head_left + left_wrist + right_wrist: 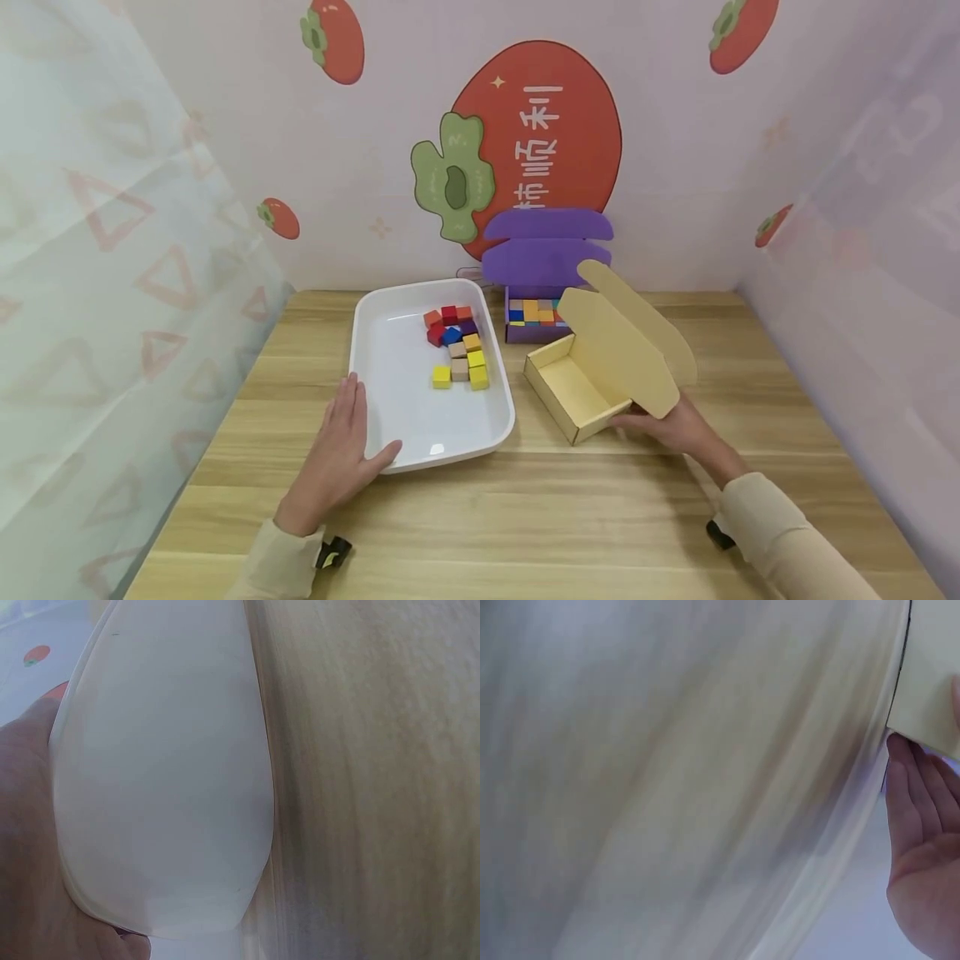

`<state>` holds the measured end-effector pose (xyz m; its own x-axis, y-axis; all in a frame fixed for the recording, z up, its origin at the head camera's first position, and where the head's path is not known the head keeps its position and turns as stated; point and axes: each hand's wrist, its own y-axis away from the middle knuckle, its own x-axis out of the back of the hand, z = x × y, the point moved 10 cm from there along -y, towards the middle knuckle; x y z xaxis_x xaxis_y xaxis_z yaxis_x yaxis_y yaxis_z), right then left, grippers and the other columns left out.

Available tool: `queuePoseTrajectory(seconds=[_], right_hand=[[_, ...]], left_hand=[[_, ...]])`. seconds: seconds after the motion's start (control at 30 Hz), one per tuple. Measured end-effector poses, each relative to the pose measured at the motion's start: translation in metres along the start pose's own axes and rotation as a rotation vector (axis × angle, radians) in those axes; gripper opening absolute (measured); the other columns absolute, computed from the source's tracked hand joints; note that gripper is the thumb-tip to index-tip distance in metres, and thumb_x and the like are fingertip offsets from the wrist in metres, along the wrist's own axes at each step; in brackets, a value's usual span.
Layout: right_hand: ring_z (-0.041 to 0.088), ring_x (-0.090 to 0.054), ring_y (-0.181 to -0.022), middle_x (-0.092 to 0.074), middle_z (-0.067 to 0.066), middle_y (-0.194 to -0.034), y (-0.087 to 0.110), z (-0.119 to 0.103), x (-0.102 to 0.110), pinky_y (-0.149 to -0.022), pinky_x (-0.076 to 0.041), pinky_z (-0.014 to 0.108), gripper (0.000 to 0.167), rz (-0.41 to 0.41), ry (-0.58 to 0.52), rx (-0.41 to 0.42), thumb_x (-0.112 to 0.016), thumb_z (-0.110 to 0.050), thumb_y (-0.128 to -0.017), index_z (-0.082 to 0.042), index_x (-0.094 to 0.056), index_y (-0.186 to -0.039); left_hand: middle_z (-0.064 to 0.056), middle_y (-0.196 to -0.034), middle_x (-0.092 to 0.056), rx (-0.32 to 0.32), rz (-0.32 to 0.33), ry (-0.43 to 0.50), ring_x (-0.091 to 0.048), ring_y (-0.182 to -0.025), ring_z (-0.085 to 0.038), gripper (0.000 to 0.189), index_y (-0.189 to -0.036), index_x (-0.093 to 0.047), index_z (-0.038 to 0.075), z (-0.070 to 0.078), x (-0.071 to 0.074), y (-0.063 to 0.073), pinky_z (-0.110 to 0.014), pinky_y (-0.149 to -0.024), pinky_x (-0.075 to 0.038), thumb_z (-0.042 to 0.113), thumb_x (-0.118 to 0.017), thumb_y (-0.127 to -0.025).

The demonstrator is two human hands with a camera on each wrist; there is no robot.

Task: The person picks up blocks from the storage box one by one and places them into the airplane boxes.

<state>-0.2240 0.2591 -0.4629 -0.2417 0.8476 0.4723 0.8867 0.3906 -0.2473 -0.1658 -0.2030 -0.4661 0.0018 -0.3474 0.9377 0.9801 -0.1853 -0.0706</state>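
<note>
My left hand [339, 457] lies along the near left corner of a white tray [393, 417], fingers straight at its left side and thumb over the front rim. In the left wrist view the hand [30, 832] touches the tray's outer wall [165, 772]. Inside the tray, several coloured cubes [459, 369] are grouped toward the right. My right hand [678, 423] grips a yellow cardboard box [551, 402] by its near right corner. Its lid [622, 346] stands open toward the right, partly hiding the fingers. I see nothing inside this box.
Behind the yellow box, an open purple box [528, 334] holds several coloured blocks [531, 310], and its raised lid [543, 260] stands before the back wall. Patterned cloth walls [675, 167] border the wooden table [495, 525] at the back and both sides.
</note>
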Motion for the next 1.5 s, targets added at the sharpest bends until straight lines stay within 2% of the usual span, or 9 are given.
queuePoseTrajectory(seconds=[0.2,0.43,0.6,0.7,0.8,0.9,0.97,1.2,1.5], right_hand=[[0.001,-0.057,-0.095,-0.071,0.002,-0.109,0.006,-0.017,-0.015,-0.081,-0.049,0.018,0.058,0.092,0.328,0.003,-0.094,-0.017,-0.079,-0.009,-0.061,-0.126],[0.004,-0.054,-0.097,-0.066,0.004,-0.109,0.005,-0.039,-0.035,-0.085,-0.045,0.015,0.073,0.168,0.315,0.071,-0.097,-0.015,-0.075,-0.004,-0.053,-0.132],[0.001,-0.049,-0.080,-0.056,-0.005,-0.086,0.006,-0.052,-0.041,-0.072,-0.046,0.018,0.070,0.221,0.387,0.135,-0.099,-0.014,-0.070,-0.004,-0.052,-0.120],[0.002,-0.050,-0.070,-0.055,-0.007,-0.079,0.009,-0.047,-0.040,-0.062,-0.046,0.022,0.059,0.166,0.409,0.016,-0.096,-0.020,-0.076,-0.009,-0.052,-0.114],[0.006,-0.064,-0.071,-0.071,-0.003,-0.084,0.023,-0.035,-0.039,-0.061,-0.054,0.026,0.046,0.071,0.388,-0.230,-0.090,-0.032,-0.084,-0.008,-0.063,-0.113],[0.019,-0.078,-0.084,-0.082,0.010,-0.097,0.043,-0.033,-0.045,-0.072,-0.064,0.033,0.041,-0.027,0.338,-0.419,-0.084,-0.037,-0.090,-0.002,-0.075,-0.110],[0.026,-0.081,-0.091,-0.081,0.018,-0.104,0.053,-0.041,-0.056,-0.078,-0.066,0.035,0.045,-0.091,0.315,-0.446,-0.083,-0.034,-0.092,0.006,-0.076,-0.112],[0.028,-0.080,-0.095,-0.081,0.016,-0.111,0.051,-0.108,-0.102,-0.079,-0.066,0.038,0.035,-0.249,0.397,-0.185,-0.081,-0.024,-0.092,0.002,-0.078,-0.115],[0.022,-0.079,-0.090,-0.082,0.009,-0.103,-0.025,-0.189,-0.139,-0.078,-0.065,0.033,0.033,-0.234,0.461,0.001,-0.083,-0.019,-0.092,-0.004,-0.078,-0.121]], left_hand=[[-0.023,-0.178,0.004,-0.004,0.000,-0.007,-0.003,-0.165,-0.043,0.111,-0.165,-0.008,-0.010,0.000,-0.002,0.000,-0.066,-0.131,-0.016,0.060,-0.062,-0.098],[-0.023,-0.178,0.004,0.004,-0.009,-0.008,-0.003,-0.165,-0.043,0.111,-0.166,-0.007,-0.009,0.000,-0.001,-0.001,-0.065,-0.131,-0.015,0.061,-0.061,-0.098],[-0.023,-0.178,0.004,0.003,-0.009,0.004,-0.002,-0.165,-0.044,0.112,-0.166,-0.007,-0.009,0.000,-0.001,-0.002,-0.066,-0.131,-0.015,0.062,-0.060,-0.098],[-0.023,-0.178,0.005,0.005,-0.010,0.014,-0.001,-0.165,-0.043,0.112,-0.166,-0.006,-0.008,-0.001,-0.001,-0.002,-0.066,-0.131,-0.015,0.061,-0.060,-0.098],[-0.023,-0.178,0.005,0.011,-0.016,0.016,0.000,-0.165,-0.043,0.112,-0.166,-0.005,-0.008,-0.001,-0.002,-0.002,-0.067,-0.131,-0.014,0.061,-0.061,-0.098],[-0.022,-0.178,0.005,0.012,-0.018,0.017,0.001,-0.165,-0.043,0.112,-0.166,-0.005,-0.008,-0.002,-0.003,-0.002,-0.067,-0.131,-0.014,0.061,-0.061,-0.098],[-0.023,-0.178,0.005,0.008,-0.014,0.017,0.000,-0.165,-0.043,0.112,-0.166,-0.005,-0.008,-0.002,-0.002,-0.002,-0.066,-0.131,-0.014,0.060,-0.061,-0.098],[-0.023,-0.178,0.005,-0.004,-0.012,0.004,0.000,-0.165,-0.043,0.112,-0.166,-0.005,-0.009,-0.002,0.001,-0.005,-0.066,-0.131,-0.015,0.060,-0.061,-0.098],[-0.023,-0.178,0.004,-0.005,-0.006,0.026,-0.001,-0.165,-0.044,0.113,-0.166,-0.005,-0.008,-0.003,-0.001,-0.004,-0.066,-0.131,-0.015,0.062,-0.061,-0.097]])
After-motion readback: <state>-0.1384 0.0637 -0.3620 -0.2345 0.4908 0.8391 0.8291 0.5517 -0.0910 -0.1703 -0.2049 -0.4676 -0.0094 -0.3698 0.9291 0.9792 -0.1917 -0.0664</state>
